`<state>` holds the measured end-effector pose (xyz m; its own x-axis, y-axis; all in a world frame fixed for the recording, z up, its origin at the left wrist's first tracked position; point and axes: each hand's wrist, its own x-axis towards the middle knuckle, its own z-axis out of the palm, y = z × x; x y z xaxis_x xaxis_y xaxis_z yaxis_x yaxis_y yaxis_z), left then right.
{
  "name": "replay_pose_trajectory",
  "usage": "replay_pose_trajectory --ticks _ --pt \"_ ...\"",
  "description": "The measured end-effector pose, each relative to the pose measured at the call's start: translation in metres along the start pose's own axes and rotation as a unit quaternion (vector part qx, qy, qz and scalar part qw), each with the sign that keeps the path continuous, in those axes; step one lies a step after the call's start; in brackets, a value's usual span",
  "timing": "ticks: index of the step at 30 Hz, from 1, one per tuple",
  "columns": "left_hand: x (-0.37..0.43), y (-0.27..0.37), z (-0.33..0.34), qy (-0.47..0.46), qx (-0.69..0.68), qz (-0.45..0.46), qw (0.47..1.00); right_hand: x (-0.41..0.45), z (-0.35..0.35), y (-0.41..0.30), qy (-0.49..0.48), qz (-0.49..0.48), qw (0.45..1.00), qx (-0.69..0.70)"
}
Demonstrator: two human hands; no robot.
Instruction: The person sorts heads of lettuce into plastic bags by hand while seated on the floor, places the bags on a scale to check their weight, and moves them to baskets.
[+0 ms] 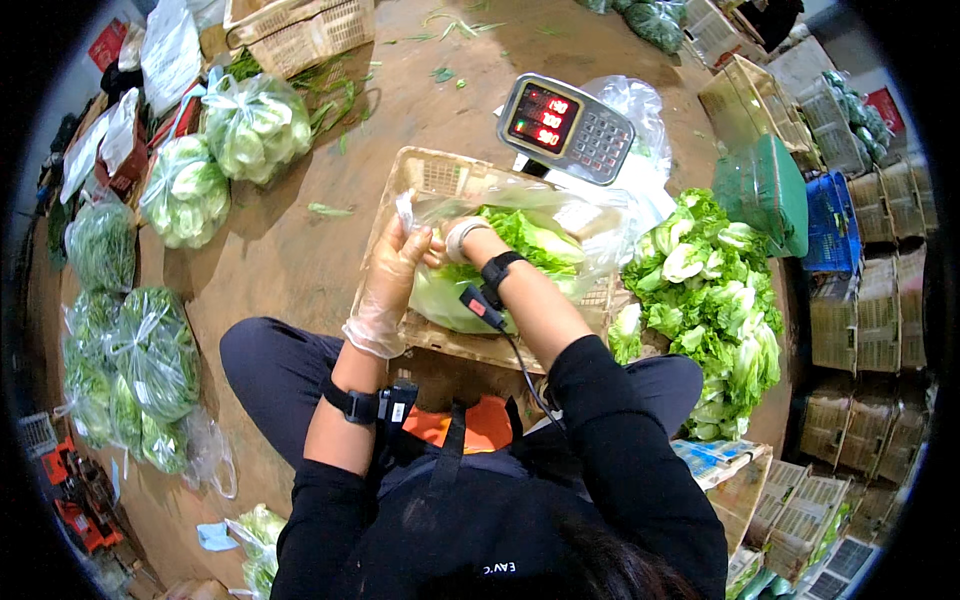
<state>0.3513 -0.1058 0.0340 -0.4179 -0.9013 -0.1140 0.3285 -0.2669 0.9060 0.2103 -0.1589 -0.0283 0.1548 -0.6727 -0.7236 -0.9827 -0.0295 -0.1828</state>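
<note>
A clear plastic bag (600,221) of leafy green lettuce (529,244) lies in a beige plastic crate (427,161) between my knees. My left hand (396,259), in a thin clear glove, pinches a gathered edge of the bag at the crate's left side. Close beside it, my right hand (456,234) bends in over the bag, its fingers mostly hidden behind the wrist and plastic. Just beyond the crate stands a weighing scale's display (566,127) with lit red digits and a keypad.
Loose lettuce heads (712,300) are heaped on the floor at right, near a green plastic container (761,195) and a blue crate (831,221). Bagged vegetables (157,352) stand at left, with bagged lettuce (255,127) farther off. Stacked crates (855,315) line the right side.
</note>
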Motion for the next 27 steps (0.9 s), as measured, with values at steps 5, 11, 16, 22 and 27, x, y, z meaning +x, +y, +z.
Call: replay_pose_trajectory --ticks 5,11,16,22,27 --pt "-0.004 0.005 0.004 0.001 0.026 -0.007 1.0 0.002 0.001 0.002 -0.031 -0.015 0.995 -0.092" --pt "0.004 0.001 0.013 -0.001 0.005 -0.01 1.0 0.023 0.012 0.06 0.066 -0.028 0.992 -0.108" --pt "-0.002 0.003 -0.008 0.03 -0.016 -0.029 0.999 -0.051 -0.037 0.038 0.075 -0.027 0.991 -0.106" --pt "0.004 -0.009 -0.007 0.046 -0.032 -0.022 0.998 -0.186 -0.089 0.057 0.199 -0.048 0.977 -0.066" --pt "0.004 -0.008 0.004 0.06 0.011 -0.019 0.998 -0.334 -0.065 0.154 0.341 -0.08 0.881 0.319"
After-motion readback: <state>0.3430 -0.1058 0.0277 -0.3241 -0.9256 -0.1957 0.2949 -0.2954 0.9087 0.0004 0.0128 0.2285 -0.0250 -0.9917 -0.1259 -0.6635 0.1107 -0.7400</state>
